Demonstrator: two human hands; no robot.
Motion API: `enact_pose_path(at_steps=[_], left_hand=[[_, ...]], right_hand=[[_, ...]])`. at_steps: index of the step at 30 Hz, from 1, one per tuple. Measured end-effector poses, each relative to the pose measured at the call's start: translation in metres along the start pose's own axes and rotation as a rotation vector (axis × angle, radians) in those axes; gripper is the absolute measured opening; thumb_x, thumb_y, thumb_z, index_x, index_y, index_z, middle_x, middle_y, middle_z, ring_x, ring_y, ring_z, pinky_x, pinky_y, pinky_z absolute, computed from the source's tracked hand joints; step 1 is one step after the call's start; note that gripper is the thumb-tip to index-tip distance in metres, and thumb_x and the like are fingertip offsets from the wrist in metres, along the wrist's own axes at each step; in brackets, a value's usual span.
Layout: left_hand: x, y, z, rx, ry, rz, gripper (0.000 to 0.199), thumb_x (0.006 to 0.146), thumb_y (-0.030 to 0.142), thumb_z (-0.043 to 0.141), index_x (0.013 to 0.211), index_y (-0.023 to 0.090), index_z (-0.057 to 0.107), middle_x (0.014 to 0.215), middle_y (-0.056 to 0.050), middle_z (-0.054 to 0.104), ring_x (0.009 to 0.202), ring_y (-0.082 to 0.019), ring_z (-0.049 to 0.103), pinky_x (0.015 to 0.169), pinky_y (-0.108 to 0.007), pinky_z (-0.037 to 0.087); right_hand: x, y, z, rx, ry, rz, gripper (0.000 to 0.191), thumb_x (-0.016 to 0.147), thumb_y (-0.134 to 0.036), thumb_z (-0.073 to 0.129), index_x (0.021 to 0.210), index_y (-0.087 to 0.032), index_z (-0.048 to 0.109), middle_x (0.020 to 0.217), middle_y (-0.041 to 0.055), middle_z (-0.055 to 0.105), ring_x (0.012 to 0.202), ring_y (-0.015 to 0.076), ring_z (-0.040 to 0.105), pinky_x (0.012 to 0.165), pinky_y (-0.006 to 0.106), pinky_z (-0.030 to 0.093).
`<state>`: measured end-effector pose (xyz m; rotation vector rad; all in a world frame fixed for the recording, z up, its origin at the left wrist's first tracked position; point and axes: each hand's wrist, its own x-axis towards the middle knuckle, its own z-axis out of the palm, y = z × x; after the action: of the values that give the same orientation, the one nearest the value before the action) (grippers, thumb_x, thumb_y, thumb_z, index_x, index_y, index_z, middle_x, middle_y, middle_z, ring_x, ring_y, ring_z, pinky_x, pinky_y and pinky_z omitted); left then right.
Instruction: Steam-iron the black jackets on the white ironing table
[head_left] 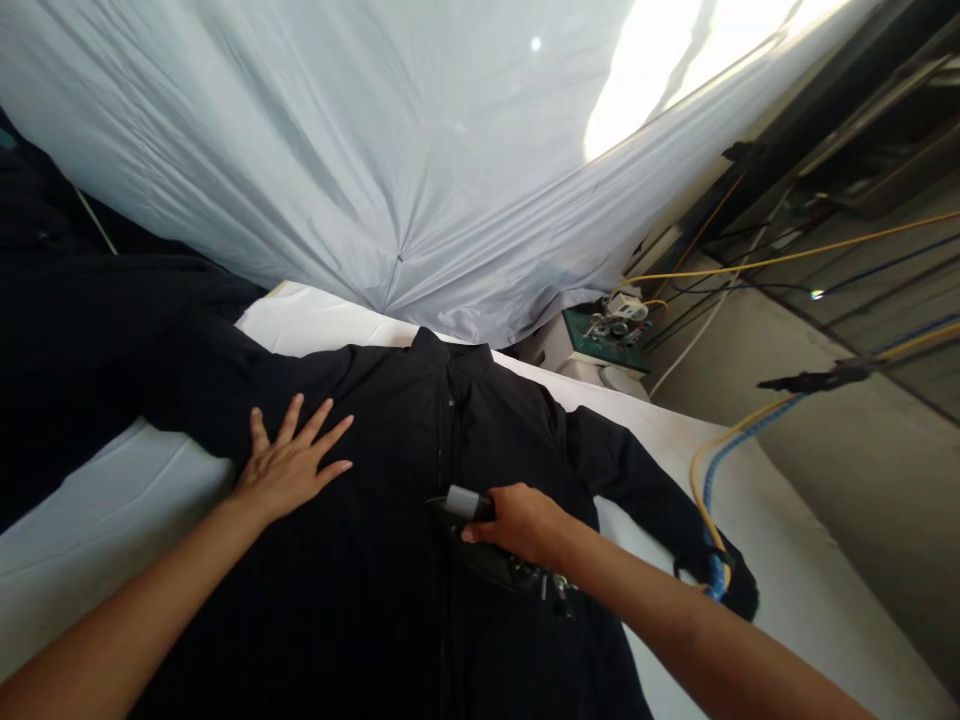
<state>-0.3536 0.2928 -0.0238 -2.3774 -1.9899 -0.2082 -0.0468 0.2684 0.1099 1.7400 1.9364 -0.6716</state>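
- Head view: a black jacket [390, 520] is spread flat, front up, on a white padded table [112, 510], its collar pointing away from the person and its zip running down the middle.
- The left hand [289, 462] is laid flat on the jacket's chest panel, left of the zip, with fingers spread and nothing grasped; the palm presses on the cloth near the shoulder seam.
- The right hand [521, 522] is closed around the handle of a dark steam iron [499, 560], which rests on the jacket just right of the zip; the grey end of the handle shows beyond the thumb.
- The iron is thus found under and in front of the right hand, well apart from the left hand, with the zip line between them.
- A yellow and blue hose [712, 470] is seen curving over the table's right side to the jacket's sleeve end.
- A pale grey sheet [360, 150] is hung behind the table, and a small green-topped machine [607, 330] stands beyond the far edge.
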Motion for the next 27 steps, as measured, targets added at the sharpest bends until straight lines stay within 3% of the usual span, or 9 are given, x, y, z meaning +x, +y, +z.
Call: enact_pose_path(at_steps=[6, 16, 21, 27], left_hand=[[-0.004, 0.000, 0.005, 0.011, 0.027, -0.006, 0.058, 0.081, 0.058, 0.032, 0.134, 0.035, 0.029, 0.146, -0.001, 0.023, 0.134, -0.035, -0.001, 0.096, -0.067, -0.012], [-0.006, -0.002, 0.009, 0.033, 0.032, -0.030, 0.055, 0.083, 0.055, 0.031, 0.134, 0.036, 0.028, 0.146, 0.000, 0.024, 0.134, -0.034, 0.001, 0.097, -0.066, -0.010], [-0.006, -0.003, 0.011, 0.023, 0.071, -0.010, 0.055, 0.082, 0.055, 0.033, 0.134, 0.036, 0.030, 0.145, -0.001, 0.027, 0.134, -0.035, 0.003, 0.097, -0.066, -0.009], [-0.006, -0.001, 0.010, 0.017, 0.115, 0.004, 0.053, 0.083, 0.052, 0.033, 0.133, 0.033, 0.032, 0.144, -0.003, 0.029, 0.134, -0.035, 0.005, 0.098, -0.066, -0.009]], right_hand=[[0.026, -0.007, -0.003, 0.017, 0.070, 0.072, 0.057, 0.062, -0.069, 0.053, 0.093, -0.022, 0.065, 0.092, 0.0096, 0.068, 0.082, 0.0266, 0.064, 0.062, 0.030, 0.046], [0.084, -0.020, -0.047, 0.010, 0.222, 0.250, 0.064, 0.068, -0.068, 0.050, 0.104, -0.016, 0.063, 0.106, 0.0152, 0.064, 0.094, 0.0289, 0.061, 0.070, 0.032, 0.047], [0.065, -0.017, -0.052, -0.008, 0.204, 0.156, 0.062, 0.067, -0.069, 0.048, 0.099, -0.019, 0.064, 0.101, 0.0130, 0.066, 0.088, 0.0292, 0.063, 0.065, 0.032, 0.047], [0.034, -0.031, -0.023, -0.025, 0.090, 0.017, 0.060, 0.060, -0.072, 0.053, 0.092, -0.023, 0.065, 0.091, 0.0092, 0.068, 0.080, 0.0264, 0.064, 0.059, 0.030, 0.046]])
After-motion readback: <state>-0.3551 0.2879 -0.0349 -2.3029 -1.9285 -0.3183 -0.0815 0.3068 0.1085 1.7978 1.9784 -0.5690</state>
